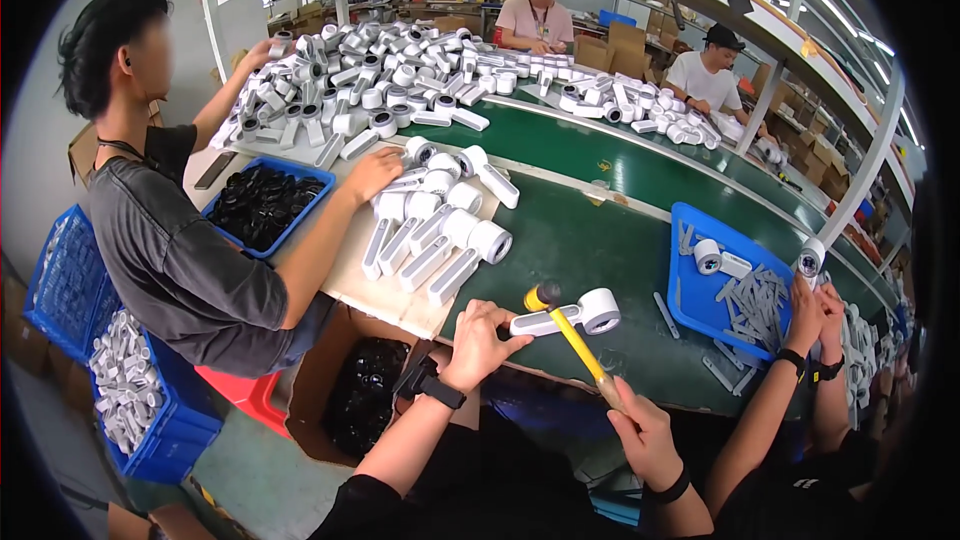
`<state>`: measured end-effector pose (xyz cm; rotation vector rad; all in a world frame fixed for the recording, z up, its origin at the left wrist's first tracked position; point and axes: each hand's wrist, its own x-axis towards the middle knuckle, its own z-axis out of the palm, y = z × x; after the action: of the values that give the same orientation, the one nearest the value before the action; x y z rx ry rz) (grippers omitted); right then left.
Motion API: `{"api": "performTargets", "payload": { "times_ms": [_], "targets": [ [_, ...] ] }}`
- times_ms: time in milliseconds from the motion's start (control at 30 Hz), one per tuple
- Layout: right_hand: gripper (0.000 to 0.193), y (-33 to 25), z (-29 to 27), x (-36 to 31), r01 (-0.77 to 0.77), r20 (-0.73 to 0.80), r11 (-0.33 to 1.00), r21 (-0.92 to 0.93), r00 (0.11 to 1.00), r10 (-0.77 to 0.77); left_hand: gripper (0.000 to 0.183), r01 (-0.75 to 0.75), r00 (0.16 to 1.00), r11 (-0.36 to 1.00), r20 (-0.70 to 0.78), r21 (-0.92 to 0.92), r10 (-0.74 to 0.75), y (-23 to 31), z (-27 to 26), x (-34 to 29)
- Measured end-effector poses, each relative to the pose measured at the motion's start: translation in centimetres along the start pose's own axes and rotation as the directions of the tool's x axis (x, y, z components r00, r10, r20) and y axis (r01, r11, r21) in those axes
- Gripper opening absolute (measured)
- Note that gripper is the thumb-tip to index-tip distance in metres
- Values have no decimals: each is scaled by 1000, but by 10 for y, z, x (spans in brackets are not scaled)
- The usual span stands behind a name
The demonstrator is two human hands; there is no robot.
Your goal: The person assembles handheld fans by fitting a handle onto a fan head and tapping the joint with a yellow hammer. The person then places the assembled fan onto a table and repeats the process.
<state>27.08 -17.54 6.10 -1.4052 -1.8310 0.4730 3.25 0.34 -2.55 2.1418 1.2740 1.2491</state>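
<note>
My left hand (478,348) grips the handle end of a white handheld fan (602,311), which lies along the near edge of the green worktable with its round head pointing right. In my right hand (650,440) is a small hammer (583,348) with a yellow handle. Its dark-faced head rests on or just above the fan's handle; I cannot tell whether they touch. Left of these, a group of similar white fans (440,225) lies on a pale board (400,310), several with handles toward me.
A blue tray (683,270) of grey strips stands right, beside a co-worker's hands (815,310) holding a fan. At left, another person reaches over the heaped fans (380,70) near a blue tray (325,180) of black parts. A cardboard box (310,390) sits below the table edge.
</note>
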Motion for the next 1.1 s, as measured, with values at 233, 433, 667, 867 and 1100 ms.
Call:
{"api": "performTargets", "payload": {
  "times_ms": [233,433,667,867,1100],
  "targets": [
    [46,23,-5,-12,-32,-142,999,-13,989,29,29,1,1000,1000,8,10,-2,7,-4,2],
    [48,11,-13,-9,-96,-67,983,-154,994,87,28,11,1000,1000,4,17,-11,3,-1,1],
    [50,25,-12,-15,-139,-54,989,-40,989,137,30,29,999,1000,29,9,-29,8,-5,0],
    [51,54,-7,-14,-145,-67,987,65,986,150,28,-23,999,996,32,-87,26,8,2,-3],
    [54,31,-9,-20,-433,7,804,407,882,471,38,613,776,254,509,-748,-373,24,-28,-6]
  ]
}}
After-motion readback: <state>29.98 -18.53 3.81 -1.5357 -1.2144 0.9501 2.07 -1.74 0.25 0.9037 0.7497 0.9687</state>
